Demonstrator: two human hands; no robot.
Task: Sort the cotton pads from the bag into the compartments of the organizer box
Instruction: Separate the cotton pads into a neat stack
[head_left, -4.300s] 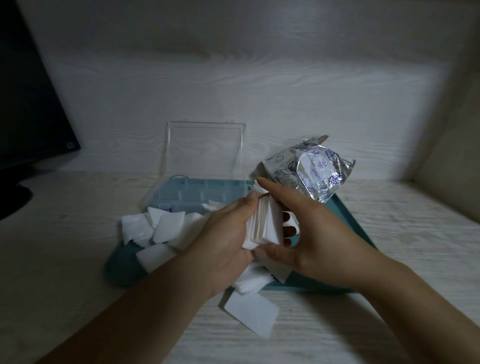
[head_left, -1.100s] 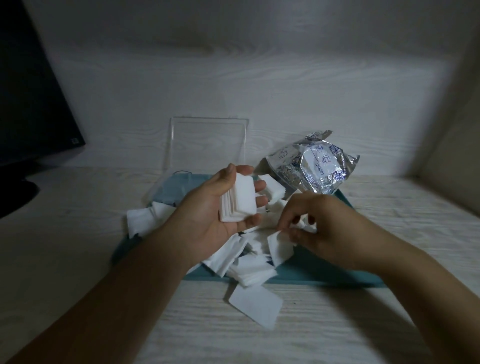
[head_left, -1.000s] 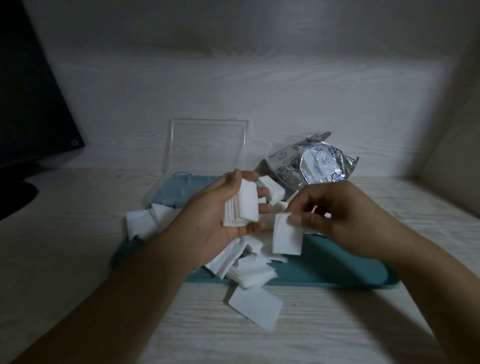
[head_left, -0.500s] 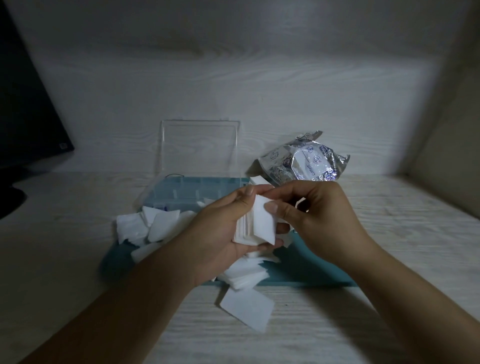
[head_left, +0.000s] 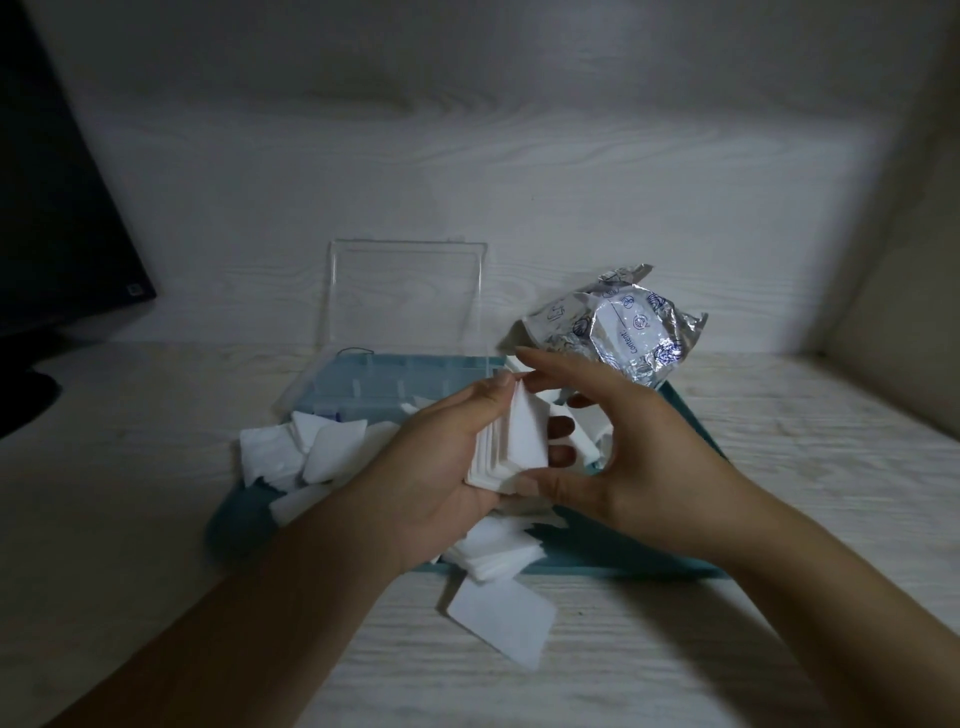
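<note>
At the far left stands a dark monitor (head_left: 47, 218). On the pale wooden table (head_left: 130, 519) lies a teal tray (head_left: 696, 431), and loose cotton pads (head_left: 291, 452) are heaped over its left end. Behind them sits the organizer box (head_left: 384, 384), its clear lid (head_left: 408, 296) standing upright, with at least one pad lying in its near compartments. Your left hand (head_left: 441, 462) curls round a stack of cotton pads (head_left: 511, 447), thumb on top and fingers wrapped behind. Your right hand (head_left: 628, 447) brackets that stack, forefinger on its top corner and thumb under its lower edge, the other fingers loosely bent. One pad (head_left: 498, 618) lies on the table nearest you. The silver bag (head_left: 618, 327) rests at the tray's far right.
</note>
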